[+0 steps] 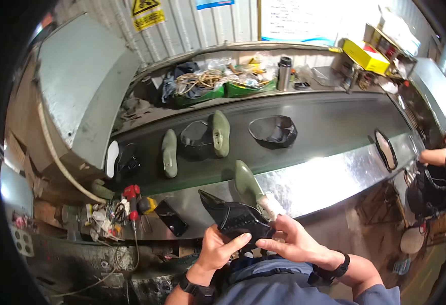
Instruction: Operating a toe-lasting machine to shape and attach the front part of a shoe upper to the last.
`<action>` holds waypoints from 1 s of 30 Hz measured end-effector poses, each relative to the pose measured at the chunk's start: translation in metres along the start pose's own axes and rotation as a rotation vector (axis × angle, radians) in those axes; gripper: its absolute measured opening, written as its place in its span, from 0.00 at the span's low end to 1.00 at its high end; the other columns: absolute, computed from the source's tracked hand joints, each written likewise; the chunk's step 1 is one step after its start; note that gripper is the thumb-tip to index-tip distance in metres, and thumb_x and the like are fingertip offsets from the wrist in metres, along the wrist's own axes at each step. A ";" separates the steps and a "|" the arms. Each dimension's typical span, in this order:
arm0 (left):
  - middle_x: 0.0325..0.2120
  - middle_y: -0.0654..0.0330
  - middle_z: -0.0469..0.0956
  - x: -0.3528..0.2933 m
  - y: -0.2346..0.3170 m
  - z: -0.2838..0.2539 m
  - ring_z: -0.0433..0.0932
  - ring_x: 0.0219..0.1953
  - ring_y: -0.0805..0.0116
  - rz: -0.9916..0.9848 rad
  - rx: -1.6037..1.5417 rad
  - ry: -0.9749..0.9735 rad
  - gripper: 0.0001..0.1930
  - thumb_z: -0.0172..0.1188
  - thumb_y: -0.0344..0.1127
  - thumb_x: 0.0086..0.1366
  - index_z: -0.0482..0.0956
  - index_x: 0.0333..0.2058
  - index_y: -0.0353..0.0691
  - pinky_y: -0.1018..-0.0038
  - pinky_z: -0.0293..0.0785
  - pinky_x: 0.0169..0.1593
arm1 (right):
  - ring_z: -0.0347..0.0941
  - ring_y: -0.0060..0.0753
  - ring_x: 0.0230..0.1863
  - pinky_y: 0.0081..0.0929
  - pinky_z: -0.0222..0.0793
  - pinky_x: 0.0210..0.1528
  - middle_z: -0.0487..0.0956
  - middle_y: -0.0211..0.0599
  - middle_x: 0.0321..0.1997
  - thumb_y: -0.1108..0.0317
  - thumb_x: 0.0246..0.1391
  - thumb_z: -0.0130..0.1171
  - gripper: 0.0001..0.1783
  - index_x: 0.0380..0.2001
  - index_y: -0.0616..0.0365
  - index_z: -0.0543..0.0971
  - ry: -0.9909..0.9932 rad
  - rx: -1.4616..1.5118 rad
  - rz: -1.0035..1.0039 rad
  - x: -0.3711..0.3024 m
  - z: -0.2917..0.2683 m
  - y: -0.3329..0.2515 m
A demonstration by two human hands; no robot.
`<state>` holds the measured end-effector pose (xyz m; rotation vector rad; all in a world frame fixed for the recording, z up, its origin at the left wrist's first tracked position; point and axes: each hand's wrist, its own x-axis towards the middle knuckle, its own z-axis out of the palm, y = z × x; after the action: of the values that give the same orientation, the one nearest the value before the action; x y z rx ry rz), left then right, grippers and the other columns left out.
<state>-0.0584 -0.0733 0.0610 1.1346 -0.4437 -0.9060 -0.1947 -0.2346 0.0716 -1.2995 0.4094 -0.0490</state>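
Observation:
A glossy black shoe upper with a pointed toe is held between my hands, its toe aimed up and to the left. My left hand grips its left side, thumb laid across the black material. On the other side my right hand is closed on the upper's back end, its fingers partly hidden behind it. Just beyond lies a green shoe last over the metal ledge. A white wrapped piece at its near end comes close to my right fingers; whether they touch is unclear.
Two green lasts and black uppers lie on the dark conveyor belt. A red heat-gun-like tool and a black piece are at left. Another person's arm appears at right, near a shoe.

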 end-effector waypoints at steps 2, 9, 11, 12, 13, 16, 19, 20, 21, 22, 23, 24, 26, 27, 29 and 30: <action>0.37 0.62 0.86 0.000 -0.002 -0.007 0.80 0.36 0.78 -0.044 0.149 -0.034 0.10 0.67 0.28 0.65 0.84 0.45 0.32 0.77 0.77 0.42 | 0.76 0.26 0.37 0.29 0.72 0.37 0.80 0.40 0.34 0.60 0.56 0.72 0.24 0.46 0.67 0.76 0.007 -0.302 -0.048 -0.001 -0.014 0.012; 0.21 0.53 0.83 0.008 -0.011 -0.038 0.72 0.19 0.75 0.096 1.075 -0.326 0.13 0.74 0.38 0.60 0.84 0.28 0.32 0.71 0.72 0.27 | 0.74 0.22 0.33 0.29 0.71 0.35 0.81 0.43 0.28 0.62 0.54 0.73 0.21 0.40 0.69 0.80 0.061 -0.514 -0.052 -0.012 -0.035 0.002; 0.20 0.50 0.80 0.023 -0.012 -0.060 0.75 0.20 0.55 0.044 0.962 -0.079 0.15 0.74 0.37 0.57 0.82 0.24 0.30 0.64 0.73 0.29 | 0.76 0.22 0.41 0.27 0.74 0.42 0.85 0.38 0.40 0.67 0.55 0.72 0.23 0.51 0.67 0.80 0.135 -0.298 0.030 -0.025 -0.072 0.001; 0.25 0.46 0.82 0.030 -0.006 -0.090 0.78 0.23 0.49 -0.156 1.006 0.042 0.14 0.73 0.37 0.57 0.83 0.28 0.29 0.60 0.75 0.31 | 0.76 0.23 0.49 0.26 0.75 0.49 0.82 0.36 0.50 0.74 0.54 0.71 0.31 0.61 0.64 0.74 0.136 -0.227 0.113 -0.028 -0.079 -0.026; 0.33 0.43 0.82 0.041 -0.014 -0.125 0.81 0.31 0.46 -0.024 1.350 0.138 0.16 0.71 0.36 0.59 0.81 0.39 0.28 0.57 0.77 0.35 | 0.75 0.26 0.53 0.28 0.74 0.54 0.78 0.38 0.57 0.78 0.53 0.71 0.39 0.67 0.61 0.69 0.206 -0.134 0.159 -0.036 -0.092 -0.024; 0.58 0.32 0.70 0.104 -0.036 -0.170 0.80 0.48 0.35 0.052 1.691 0.266 0.38 0.67 0.34 0.61 0.60 0.67 0.32 0.50 0.77 0.51 | 0.75 0.30 0.53 0.30 0.73 0.56 0.77 0.37 0.56 0.77 0.50 0.74 0.38 0.64 0.65 0.70 0.496 0.061 0.080 -0.050 -0.111 0.003; 0.67 0.28 0.53 0.193 -0.072 -0.216 0.70 0.60 0.31 0.110 1.341 0.248 0.50 0.71 0.35 0.57 0.48 0.72 0.39 0.53 0.69 0.63 | 0.74 0.29 0.53 0.28 0.73 0.55 0.77 0.37 0.55 0.78 0.50 0.73 0.32 0.59 0.66 0.73 0.634 0.175 -0.020 -0.050 -0.100 0.028; 0.70 0.28 0.46 0.218 -0.078 -0.213 0.65 0.65 0.31 0.224 1.384 0.310 0.52 0.73 0.35 0.55 0.48 0.73 0.41 0.54 0.66 0.67 | 0.75 0.28 0.52 0.28 0.73 0.53 0.78 0.37 0.55 0.78 0.50 0.72 0.31 0.58 0.67 0.73 0.718 0.162 -0.059 -0.052 -0.095 0.036; 0.71 0.28 0.43 0.243 -0.082 -0.219 0.59 0.68 0.33 0.192 1.283 0.353 0.54 0.74 0.35 0.55 0.47 0.74 0.46 0.55 0.63 0.69 | 0.75 0.28 0.51 0.28 0.73 0.53 0.78 0.37 0.54 0.78 0.50 0.72 0.31 0.58 0.67 0.73 0.716 0.175 -0.061 -0.054 -0.092 0.040; 0.71 0.29 0.40 0.265 -0.084 -0.226 0.54 0.71 0.34 0.161 1.185 0.398 0.55 0.75 0.35 0.54 0.46 0.74 0.50 0.56 0.60 0.70 | 0.76 0.29 0.51 0.28 0.73 0.53 0.79 0.37 0.53 0.78 0.50 0.72 0.31 0.58 0.67 0.73 0.709 0.189 -0.065 -0.055 -0.089 0.043; 0.71 0.28 0.36 0.279 -0.088 -0.233 0.51 0.72 0.35 0.161 1.229 0.513 0.49 0.76 0.35 0.52 0.58 0.71 0.53 0.56 0.58 0.71 | 0.77 0.30 0.51 0.29 0.73 0.53 0.79 0.37 0.53 0.78 0.50 0.71 0.31 0.58 0.67 0.73 0.742 0.203 -0.078 -0.058 -0.083 0.046; 0.71 0.28 0.36 0.294 -0.096 -0.240 0.51 0.72 0.35 0.168 1.222 0.512 0.49 0.76 0.35 0.52 0.58 0.71 0.53 0.56 0.58 0.71 | 0.77 0.30 0.51 0.29 0.73 0.53 0.80 0.38 0.53 0.79 0.50 0.70 0.30 0.58 0.67 0.73 0.784 0.212 -0.096 -0.062 -0.079 0.051; 0.70 0.26 0.40 0.309 -0.106 -0.256 0.51 0.72 0.34 0.000 1.177 0.511 0.35 0.77 0.35 0.51 0.73 0.58 0.46 0.55 0.56 0.72 | 0.77 0.33 0.54 0.31 0.73 0.56 0.79 0.39 0.55 0.81 0.51 0.67 0.31 0.59 0.66 0.71 0.784 0.224 -0.101 -0.075 -0.079 0.063; 0.70 0.29 0.46 0.311 -0.116 -0.257 0.53 0.71 0.35 0.158 1.126 0.564 0.21 0.77 0.33 0.51 0.77 0.42 0.39 0.54 0.57 0.70 | 0.75 0.34 0.58 0.32 0.71 0.59 0.77 0.42 0.58 0.81 0.54 0.66 0.32 0.62 0.67 0.69 0.834 0.157 -0.010 -0.087 -0.082 0.069; 0.69 0.34 0.51 0.299 -0.125 -0.242 0.55 0.71 0.37 0.364 1.167 0.581 0.19 0.77 0.31 0.51 0.76 0.38 0.39 0.54 0.58 0.70 | 0.69 0.37 0.66 0.34 0.65 0.66 0.72 0.45 0.66 0.83 0.59 0.59 0.35 0.69 0.66 0.63 0.926 0.129 0.097 -0.094 -0.069 0.059; 0.68 0.38 0.56 0.290 -0.120 -0.227 0.57 0.70 0.39 0.595 1.196 0.608 0.18 0.77 0.30 0.51 0.75 0.35 0.39 0.55 0.59 0.69 | 0.69 0.37 0.66 0.34 0.65 0.66 0.72 0.45 0.66 0.83 0.59 0.59 0.35 0.69 0.66 0.63 0.934 0.128 0.101 -0.096 -0.067 0.056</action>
<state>0.2262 -0.1899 -0.1747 2.0935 -0.7798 0.3608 -0.3160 -0.2561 0.0308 -1.0637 1.2418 -0.6013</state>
